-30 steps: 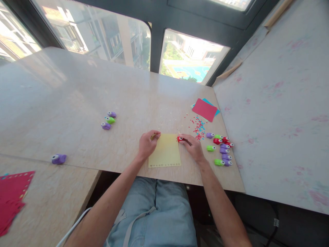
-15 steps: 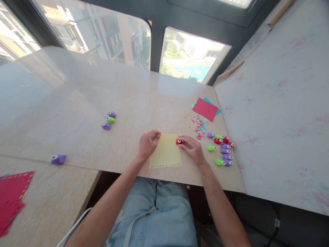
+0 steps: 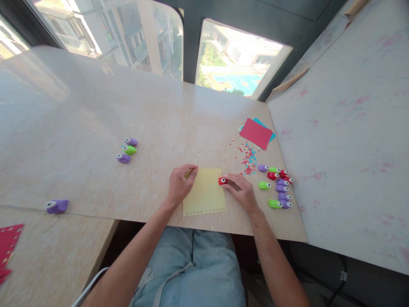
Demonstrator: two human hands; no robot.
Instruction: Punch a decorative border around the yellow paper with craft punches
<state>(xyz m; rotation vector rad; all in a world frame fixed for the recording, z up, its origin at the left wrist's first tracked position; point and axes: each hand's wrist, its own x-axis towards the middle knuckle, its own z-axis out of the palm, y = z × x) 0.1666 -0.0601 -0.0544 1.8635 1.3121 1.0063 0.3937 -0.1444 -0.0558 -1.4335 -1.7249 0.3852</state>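
A sheet of yellow paper (image 3: pixel 204 192) lies on the table in front of me, with a row of small punched holes along its near edge. My left hand (image 3: pixel 182 182) is closed in a pinch at the sheet's upper left corner. In my right hand (image 3: pixel 241 189), between thumb and fingers, is a small red craft punch (image 3: pixel 223 181) with a white and dark round button. The punch sits at the sheet's right edge, below the upper right corner. Whether its button is pressed down, I cannot tell.
Red and blue paper bits (image 3: pixel 248 160) lie scattered beyond my right hand, near stacked coloured cards (image 3: pixel 256 133). Several punches (image 3: pixel 283 187) cluster at the right by the wall. Three more (image 3: pixel 129 150) and a purple punch (image 3: pixel 57 206) lie left. Red punched paper (image 3: pixel 9 245) is at far left.
The red punch and my right hand have shifted slightly nearer along the sheet's right edge. My left hand keeps its pinch on the corner. The whole view has tilted a little.
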